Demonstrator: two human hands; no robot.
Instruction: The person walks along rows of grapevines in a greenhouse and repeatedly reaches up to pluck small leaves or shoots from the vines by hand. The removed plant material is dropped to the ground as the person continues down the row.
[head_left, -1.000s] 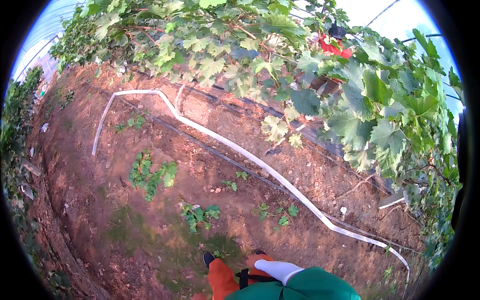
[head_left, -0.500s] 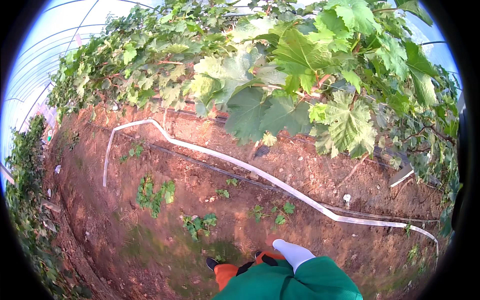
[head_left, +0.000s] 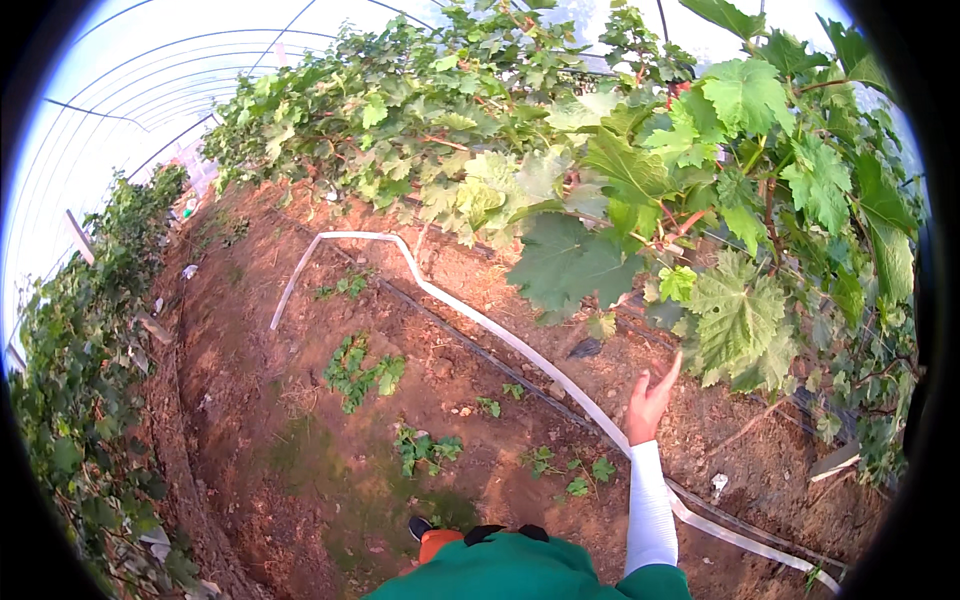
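Note:
My right hand [head_left: 650,402], its arm in a white sleeve [head_left: 650,510], is raised in front of the grapevine. The forefinger is stretched out and stands apart from the thumb, and nothing shows between them. Nearest to the fingertips hangs a broad, pale green vine leaf [head_left: 738,312]; I cannot tell whether they touch it. A darker vine leaf [head_left: 572,262] hangs to its left, beside reddish stems [head_left: 690,222]. My left hand is out of view.
A long white hose [head_left: 510,342] bends across the brown soil, with a thin dark pipe [head_left: 452,328] along it. Small green weeds [head_left: 362,375] grow between the rows. Another row of vines [head_left: 85,400] stands at the left under the arched greenhouse frame.
My right hand has risen from low by my body, forward and to the right, up to the vine leaves. The view has shifted, so the vine sits farther right.

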